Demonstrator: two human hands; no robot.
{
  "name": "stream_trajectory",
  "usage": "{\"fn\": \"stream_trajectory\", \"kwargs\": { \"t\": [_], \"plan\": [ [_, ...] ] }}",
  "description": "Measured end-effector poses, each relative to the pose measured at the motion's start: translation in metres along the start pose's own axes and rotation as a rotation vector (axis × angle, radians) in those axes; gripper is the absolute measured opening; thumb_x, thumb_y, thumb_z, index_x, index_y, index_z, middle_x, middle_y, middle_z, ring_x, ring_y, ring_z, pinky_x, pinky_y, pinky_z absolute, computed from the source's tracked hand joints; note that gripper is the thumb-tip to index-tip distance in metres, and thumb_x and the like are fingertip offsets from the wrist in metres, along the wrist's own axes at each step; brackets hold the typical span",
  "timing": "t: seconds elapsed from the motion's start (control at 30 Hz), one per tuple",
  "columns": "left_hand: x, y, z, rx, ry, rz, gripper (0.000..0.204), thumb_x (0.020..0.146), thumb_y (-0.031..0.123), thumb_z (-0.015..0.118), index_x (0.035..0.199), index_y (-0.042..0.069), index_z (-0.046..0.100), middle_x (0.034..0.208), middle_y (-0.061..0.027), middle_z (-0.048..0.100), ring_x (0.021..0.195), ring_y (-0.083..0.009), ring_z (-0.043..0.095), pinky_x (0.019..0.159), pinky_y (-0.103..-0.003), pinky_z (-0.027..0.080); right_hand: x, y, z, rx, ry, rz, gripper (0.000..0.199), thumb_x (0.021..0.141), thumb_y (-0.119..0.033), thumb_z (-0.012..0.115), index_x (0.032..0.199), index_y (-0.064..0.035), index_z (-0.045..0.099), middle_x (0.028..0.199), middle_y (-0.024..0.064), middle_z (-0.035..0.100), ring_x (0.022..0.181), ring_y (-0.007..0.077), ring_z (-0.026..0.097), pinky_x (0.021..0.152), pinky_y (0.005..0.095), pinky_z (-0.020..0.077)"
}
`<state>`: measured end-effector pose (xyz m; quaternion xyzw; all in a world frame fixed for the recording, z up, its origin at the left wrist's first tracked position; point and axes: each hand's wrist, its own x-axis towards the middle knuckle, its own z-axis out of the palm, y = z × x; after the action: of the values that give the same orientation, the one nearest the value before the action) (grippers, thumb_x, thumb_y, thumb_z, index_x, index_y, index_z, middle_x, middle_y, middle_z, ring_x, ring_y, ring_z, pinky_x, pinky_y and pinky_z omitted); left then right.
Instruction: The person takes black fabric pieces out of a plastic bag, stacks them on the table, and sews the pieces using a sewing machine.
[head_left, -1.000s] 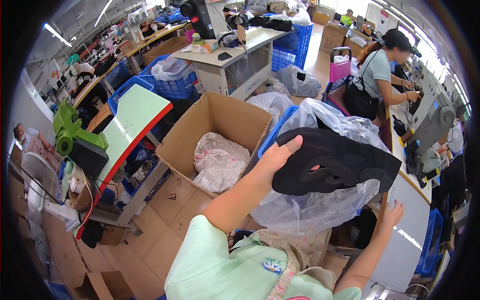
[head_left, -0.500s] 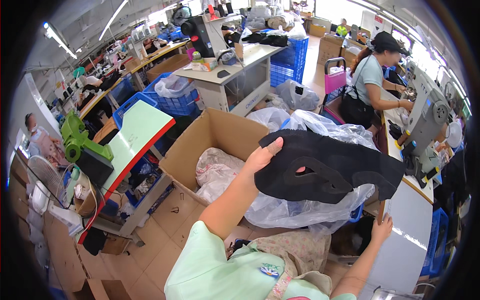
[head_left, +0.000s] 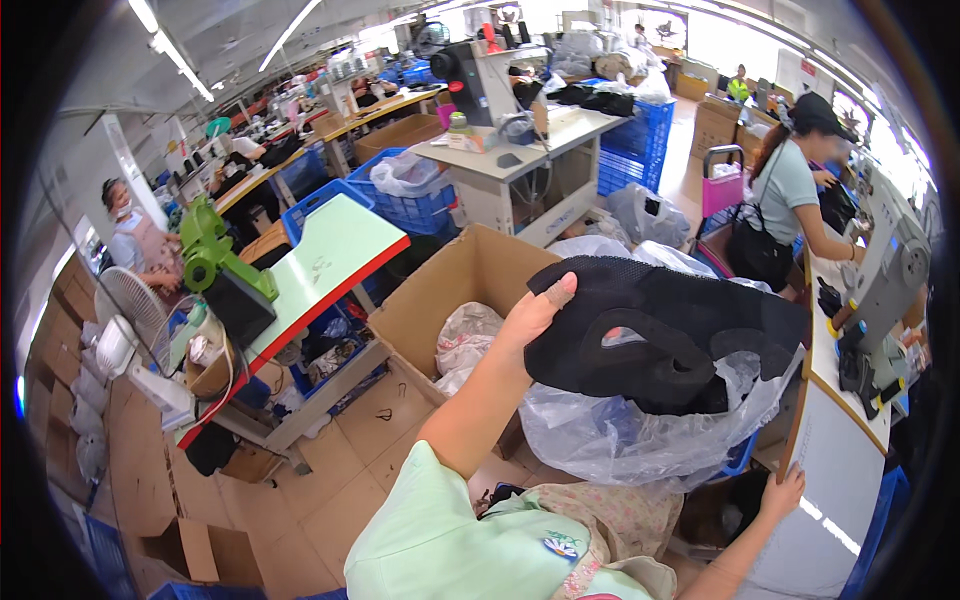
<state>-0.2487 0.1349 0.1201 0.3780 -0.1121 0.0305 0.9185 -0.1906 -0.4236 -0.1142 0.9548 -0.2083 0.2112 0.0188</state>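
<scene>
With left hand (head_left: 537,318) clamping onto black fabric (head_left: 670,308), holding it up to that hand's right, above a plastic bag (head_left: 612,440); touching bench (head_left: 838,485) edge with right hand (head_left: 785,490), not showing whether gripping; seemingly steadying the fabric, probably needing firm pinching for moving next.

The floor (head_left: 300,510) consists of beige tiles. A green-topped table (head_left: 335,240) with red edging stands at left. Tube lights (head_left: 182,67) line the ceiling (head_left: 230,45). Bright windows (head_left: 720,40) occupy the far end.
</scene>
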Motion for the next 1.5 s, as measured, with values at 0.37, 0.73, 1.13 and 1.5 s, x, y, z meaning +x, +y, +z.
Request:
{"fn": "stream_trajectory", "kwargs": {
  "t": [0.37, 0.73, 1.13, 1.5],
  "plan": [
    [-0.044, 0.048, -0.018, 0.022, 0.140, 0.217, 0.046, 0.092, 0.031, 0.059, 0.123, -0.002, 0.051, 0.116, -0.0178, 0.060, 0.104, -0.0287, 0.061, 0.084, -0.045, 0.054, 0.004, 0.011, 0.012, 0.019, -0.011, -0.003, 0.065, 0.073, -0.023, 0.066, 0.135, -0.0136, 0.046, 0.135, 0.0161, 0.046, 0.124, 0.0336, 0.044, 0.103, 0.0432, 0.0365],
    [-0.082, 0.092, -0.042, -0.056, 0.086, 0.310, 0.044, 0.093, 0.030, 0.056, 0.124, -0.001, 0.050, 0.119, -0.0186, 0.059, 0.101, -0.0292, 0.063, 0.082, -0.045, 0.056, 0.008, 0.029, 0.034, 0.053, 0.045, -0.035, 0.067, 0.070, -0.018, 0.067, 0.133, -0.0093, 0.046, 0.133, 0.0196, 0.047, 0.121, 0.0357, 0.044, 0.103, 0.0435, 0.0366],
    [-0.106, 0.122, -0.046, -0.130, 0.105, 0.420, 0.046, 0.093, 0.030, 0.056, 0.124, -0.003, 0.050, 0.117, -0.0197, 0.059, 0.101, -0.0296, 0.063, 0.080, -0.044, 0.057, 0.019, 0.031, 0.045, 0.092, 0.021, -0.117, 0.064, 0.069, -0.017, 0.064, 0.130, -0.0045, 0.049, 0.127, 0.0250, 0.050, 0.117, 0.0401, 0.046, 0.101, 0.0446, 0.0374],
    [-0.114, 0.135, -0.060, -0.177, 0.138, 0.495, 0.043, 0.094, 0.028, 0.053, 0.122, -0.004, 0.051, 0.116, -0.0203, 0.060, 0.102, -0.0308, 0.062, 0.082, -0.043, 0.056, 0.018, 0.031, 0.030, 0.006, -0.026, -0.124, 0.046, 0.090, -0.030, 0.051, 0.128, -0.0038, 0.051, 0.123, 0.0260, 0.053, 0.112, 0.0411, 0.051, 0.096, 0.0455, 0.0414]
  ]
}}
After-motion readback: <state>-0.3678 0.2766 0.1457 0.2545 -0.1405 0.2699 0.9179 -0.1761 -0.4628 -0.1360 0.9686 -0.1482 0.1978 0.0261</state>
